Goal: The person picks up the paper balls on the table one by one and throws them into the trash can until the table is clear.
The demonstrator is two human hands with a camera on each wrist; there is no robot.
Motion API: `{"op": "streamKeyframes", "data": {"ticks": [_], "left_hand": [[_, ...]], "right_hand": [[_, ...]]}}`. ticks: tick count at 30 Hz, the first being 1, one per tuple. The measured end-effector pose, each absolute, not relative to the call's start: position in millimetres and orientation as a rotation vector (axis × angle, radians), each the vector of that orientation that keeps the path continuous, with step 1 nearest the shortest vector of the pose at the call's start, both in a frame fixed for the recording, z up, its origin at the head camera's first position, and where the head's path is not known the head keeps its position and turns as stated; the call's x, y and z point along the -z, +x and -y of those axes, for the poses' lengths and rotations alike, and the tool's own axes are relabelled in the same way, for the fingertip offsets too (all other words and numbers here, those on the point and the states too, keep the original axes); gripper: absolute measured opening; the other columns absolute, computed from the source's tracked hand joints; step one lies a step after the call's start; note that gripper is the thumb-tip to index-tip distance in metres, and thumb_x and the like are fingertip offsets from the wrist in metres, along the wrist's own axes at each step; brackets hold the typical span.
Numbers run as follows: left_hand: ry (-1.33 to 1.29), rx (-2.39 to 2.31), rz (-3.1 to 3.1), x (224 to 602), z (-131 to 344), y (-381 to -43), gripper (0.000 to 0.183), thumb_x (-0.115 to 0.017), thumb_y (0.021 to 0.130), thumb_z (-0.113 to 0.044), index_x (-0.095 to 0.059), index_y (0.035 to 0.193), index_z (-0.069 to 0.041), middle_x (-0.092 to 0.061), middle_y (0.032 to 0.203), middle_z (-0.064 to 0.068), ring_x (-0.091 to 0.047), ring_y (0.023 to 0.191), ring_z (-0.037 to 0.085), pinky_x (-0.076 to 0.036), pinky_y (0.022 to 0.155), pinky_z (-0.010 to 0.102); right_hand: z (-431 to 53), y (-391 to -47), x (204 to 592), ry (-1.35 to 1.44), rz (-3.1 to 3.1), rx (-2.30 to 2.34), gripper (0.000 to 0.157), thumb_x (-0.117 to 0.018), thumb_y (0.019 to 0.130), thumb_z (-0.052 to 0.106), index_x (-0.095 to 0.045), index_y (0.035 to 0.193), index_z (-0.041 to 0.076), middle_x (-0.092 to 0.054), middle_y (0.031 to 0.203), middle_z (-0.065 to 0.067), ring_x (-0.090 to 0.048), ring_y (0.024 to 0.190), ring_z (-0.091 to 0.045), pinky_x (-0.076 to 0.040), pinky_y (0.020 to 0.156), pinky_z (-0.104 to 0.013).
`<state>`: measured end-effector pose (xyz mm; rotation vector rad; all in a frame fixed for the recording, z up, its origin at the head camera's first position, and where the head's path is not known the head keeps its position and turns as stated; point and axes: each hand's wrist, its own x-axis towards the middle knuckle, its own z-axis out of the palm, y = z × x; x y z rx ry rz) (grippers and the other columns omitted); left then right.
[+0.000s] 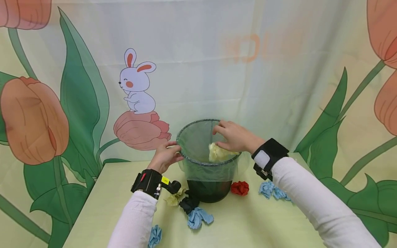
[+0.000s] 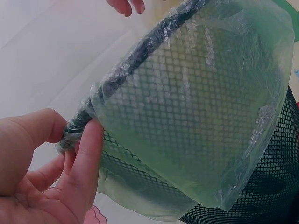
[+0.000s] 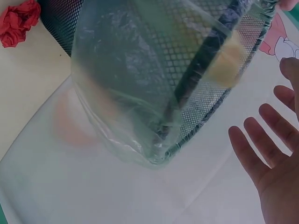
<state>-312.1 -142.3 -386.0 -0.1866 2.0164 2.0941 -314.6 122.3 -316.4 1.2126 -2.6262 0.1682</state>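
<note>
Mesh bin (image 1: 209,191) holds yellow paper (image 1: 217,153) — left fingers (image 2: 88,150) pinching its rim (image 2: 135,60), right fingers (image 3: 250,154) spread.

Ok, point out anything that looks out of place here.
A red paper ball, a black one, a yellow one and blue ones lie loose on the table outside the bin; scraps beside an open bin look misplaced. The bin itself looks upright.
</note>
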Motion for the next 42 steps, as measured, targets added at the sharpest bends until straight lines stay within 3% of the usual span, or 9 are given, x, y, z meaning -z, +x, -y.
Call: {"op": "streamKeyframes", "data": {"ticks": [9,17,22,31,42], "left_hand": [[-0.186,-2.096,-2.02,385,142,-311,0.054,-0.053,0.088,-0.008,-0.033,0.139,-0.006,-0.043,0.124,0.014,-0.051,0.077,0.015,-0.054,0.067,0.021],[-0.188,-2.09,-2.039,386,141,-311,0.054,-0.053,0.089,-0.008,-0.033,0.139,-0.006,-0.044,0.121,0.013,-0.051,0.073,0.014,-0.054,0.066,0.02],[-0.194,-2.092,-2.05,385,141,-310,0.053,-0.052,0.089,-0.008,-0.033,0.139,-0.006,-0.044,0.122,0.013,-0.051,0.074,0.015,-0.054,0.066,0.02],[-0.202,-2.108,-2.031,386,141,-310,0.052,-0.052,0.088,-0.007,-0.034,0.137,-0.005,-0.044,0.107,0.01,-0.049,0.07,0.015,-0.054,0.065,0.02],[-0.194,-2.101,-2.04,388,142,-312,0.053,-0.052,0.089,-0.008,-0.033,0.138,-0.006,-0.044,0.117,0.012,-0.048,0.073,0.015,-0.054,0.068,0.02]], "right_hand": [[-129,-314,319,1.162,2.669,-0.136,0.039,-0.058,0.089,0.028,-0.054,0.124,0.011,-0.051,0.119,-0.012,-0.051,0.104,-0.029,-0.047,0.084,-0.04],[-140,-316,323,1.073,2.724,-0.104,0.049,-0.054,0.091,0.035,-0.048,0.134,0.014,-0.045,0.135,-0.014,-0.043,0.122,-0.032,-0.041,0.098,-0.046],[-151,-318,328,0.978,2.763,-0.089,0.05,-0.053,0.092,0.037,-0.046,0.136,0.015,-0.043,0.136,-0.015,-0.042,0.123,-0.033,-0.04,0.098,-0.049],[-177,-323,338,0.799,2.803,-0.067,0.051,-0.054,0.091,0.034,-0.047,0.136,0.012,-0.047,0.133,-0.017,-0.045,0.12,-0.036,-0.043,0.093,-0.051],[-205,-325,351,0.667,2.79,-0.111,0.049,-0.055,0.091,0.032,-0.049,0.133,0.01,-0.051,0.125,-0.019,-0.049,0.112,-0.037,-0.045,0.087,-0.051]]}}
